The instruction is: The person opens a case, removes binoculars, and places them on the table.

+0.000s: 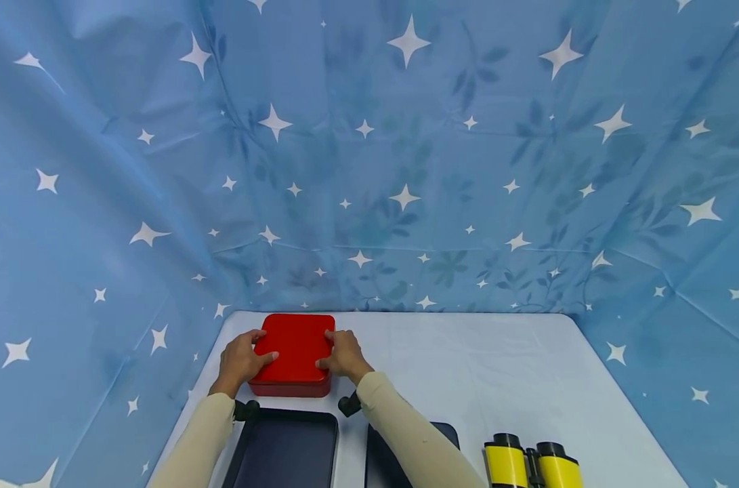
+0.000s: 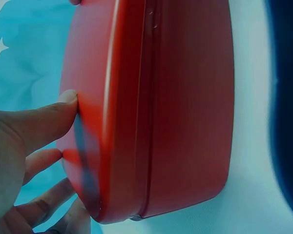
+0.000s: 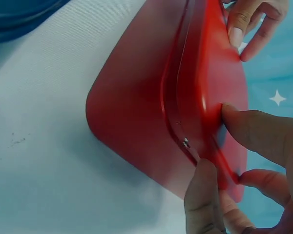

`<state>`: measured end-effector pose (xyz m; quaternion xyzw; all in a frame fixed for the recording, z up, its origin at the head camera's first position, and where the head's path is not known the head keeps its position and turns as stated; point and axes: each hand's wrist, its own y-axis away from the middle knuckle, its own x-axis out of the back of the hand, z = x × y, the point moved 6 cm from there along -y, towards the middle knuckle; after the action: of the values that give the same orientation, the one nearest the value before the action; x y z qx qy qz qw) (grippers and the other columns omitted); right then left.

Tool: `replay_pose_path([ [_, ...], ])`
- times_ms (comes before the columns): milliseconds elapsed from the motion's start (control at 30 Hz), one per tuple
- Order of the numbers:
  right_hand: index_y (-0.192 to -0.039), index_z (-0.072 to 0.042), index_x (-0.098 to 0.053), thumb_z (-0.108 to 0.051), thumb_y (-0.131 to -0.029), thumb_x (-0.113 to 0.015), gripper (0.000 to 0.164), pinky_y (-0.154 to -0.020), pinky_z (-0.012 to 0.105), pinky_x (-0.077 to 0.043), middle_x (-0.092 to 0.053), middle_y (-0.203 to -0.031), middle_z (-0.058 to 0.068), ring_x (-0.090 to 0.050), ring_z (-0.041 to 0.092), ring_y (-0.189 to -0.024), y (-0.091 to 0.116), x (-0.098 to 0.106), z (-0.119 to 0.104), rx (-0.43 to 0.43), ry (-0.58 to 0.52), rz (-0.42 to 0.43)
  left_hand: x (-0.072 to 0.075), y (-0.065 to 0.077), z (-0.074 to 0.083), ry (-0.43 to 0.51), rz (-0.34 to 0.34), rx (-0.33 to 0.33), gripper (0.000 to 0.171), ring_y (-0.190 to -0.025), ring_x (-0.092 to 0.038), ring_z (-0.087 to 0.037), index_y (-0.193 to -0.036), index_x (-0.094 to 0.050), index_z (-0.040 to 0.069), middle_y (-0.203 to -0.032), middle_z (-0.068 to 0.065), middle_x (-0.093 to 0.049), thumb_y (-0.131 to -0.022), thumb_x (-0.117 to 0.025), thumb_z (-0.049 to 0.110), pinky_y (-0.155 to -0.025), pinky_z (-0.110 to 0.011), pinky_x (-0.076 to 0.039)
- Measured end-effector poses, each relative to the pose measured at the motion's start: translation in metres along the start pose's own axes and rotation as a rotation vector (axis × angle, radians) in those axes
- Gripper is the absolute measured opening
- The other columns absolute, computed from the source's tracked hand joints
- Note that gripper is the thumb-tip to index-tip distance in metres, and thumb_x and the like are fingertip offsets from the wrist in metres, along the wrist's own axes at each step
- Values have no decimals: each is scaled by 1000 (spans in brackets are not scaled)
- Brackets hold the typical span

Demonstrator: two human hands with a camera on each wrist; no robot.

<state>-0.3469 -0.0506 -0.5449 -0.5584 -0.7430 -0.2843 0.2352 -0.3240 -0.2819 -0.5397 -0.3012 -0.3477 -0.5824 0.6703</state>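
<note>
A red rectangular tin box with rounded corners stands at the table's far left, its red lid on top. My left hand holds the lid at the left side; in the left wrist view its thumb presses the top and other fingers reach to the side edge. At the right side my right hand grips the lid's corner. In the right wrist view, that thumb lies on top while fingers bend around the rim. A narrow seam shows between lid and body.
Nearer the front lie a dark shallow tray and a second dark tray, partly hidden by the right sleeve. Yellow and black binoculars stand at the front right. Blue star-patterned curtain surrounds the white table.
</note>
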Motion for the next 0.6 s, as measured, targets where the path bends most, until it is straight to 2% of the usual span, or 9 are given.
replay_pose_path([
  [200, -147, -13, -48, -18, -78, -86, 80, -87, 37, -58, -56, -127, 15, -52, 23, -111, 3, 1, -1, 53, 27, 35, 4, 4, 0, 8, 44, -27, 75, -120, -52, -42, -143, -50, 3, -138, -26, -53, -79, -82, 24, -94, -58, -51],
  [600, -147, -13, -49, -18, -77, -86, 79, -86, 37, -58, -56, -129, 14, -52, 24, -113, 7, 4, 0, 57, 9, 68, 7, 9, 5, 20, 80, -58, 73, -116, -54, -40, -143, -50, 4, -135, -25, -54, -81, -81, 25, -91, -55, -53],
])
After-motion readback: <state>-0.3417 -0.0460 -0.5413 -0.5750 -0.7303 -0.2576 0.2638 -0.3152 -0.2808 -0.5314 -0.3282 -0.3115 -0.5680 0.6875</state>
